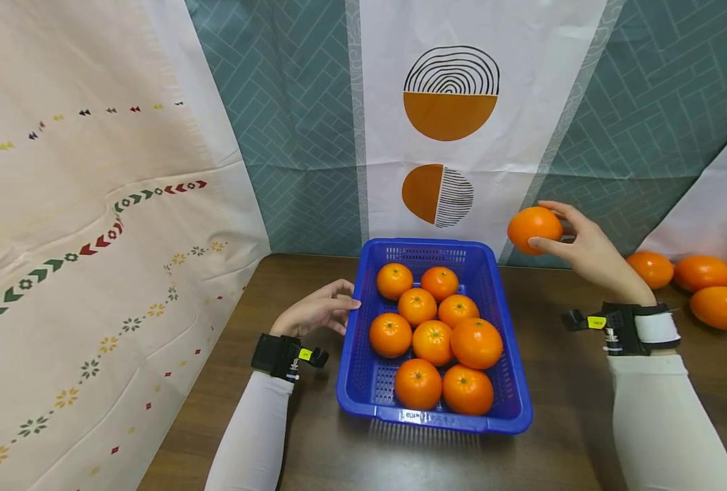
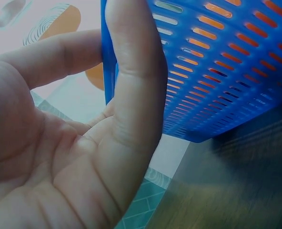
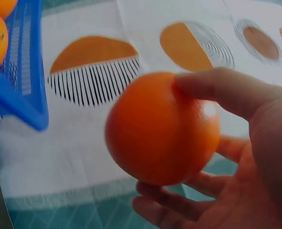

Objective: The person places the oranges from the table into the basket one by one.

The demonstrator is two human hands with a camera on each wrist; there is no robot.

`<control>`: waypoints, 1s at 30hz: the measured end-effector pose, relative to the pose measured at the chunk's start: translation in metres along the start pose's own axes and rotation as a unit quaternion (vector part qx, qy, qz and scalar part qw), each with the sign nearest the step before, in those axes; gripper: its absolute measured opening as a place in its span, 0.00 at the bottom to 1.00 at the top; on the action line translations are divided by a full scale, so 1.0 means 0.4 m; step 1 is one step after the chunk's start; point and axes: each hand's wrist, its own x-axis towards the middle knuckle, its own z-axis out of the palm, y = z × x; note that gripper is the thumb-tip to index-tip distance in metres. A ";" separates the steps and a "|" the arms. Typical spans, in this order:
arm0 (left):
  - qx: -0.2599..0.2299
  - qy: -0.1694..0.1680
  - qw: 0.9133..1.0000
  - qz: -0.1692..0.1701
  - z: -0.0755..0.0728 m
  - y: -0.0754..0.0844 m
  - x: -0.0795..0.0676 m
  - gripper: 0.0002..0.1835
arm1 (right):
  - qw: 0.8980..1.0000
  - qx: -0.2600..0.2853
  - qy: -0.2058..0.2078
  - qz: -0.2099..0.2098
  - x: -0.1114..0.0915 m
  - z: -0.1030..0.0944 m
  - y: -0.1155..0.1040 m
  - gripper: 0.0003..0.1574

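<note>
My right hand (image 1: 590, 252) holds an orange (image 1: 534, 230) in the air, to the right of the blue basket's far end. In the right wrist view the thumb lies on top of the orange (image 3: 162, 129) and the fingers curl beneath it. At the left side of the blue plastic basket (image 1: 350, 382), my left hand (image 1: 317, 308) grips the rim. The left wrist view shows the thumb and a finger on either side of the basket's edge (image 2: 108, 71). Several oranges (image 1: 432, 343) lie inside the basket, some resting against each other.
Several more oranges (image 1: 703, 273) lie on the brown wooden table (image 1: 566, 402) at the far right, partly behind the right forearm. Patterned cloth (image 1: 302, 136) hangs along the back, and cream cloth (image 1: 93, 286) borders the left side.
</note>
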 end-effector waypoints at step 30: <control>-0.003 0.006 1.000 0.001 0.000 0.000 -0.001 0.16 | 0.977 -0.076 -0.160 -0.118 0.122 0.198 -0.124 0.36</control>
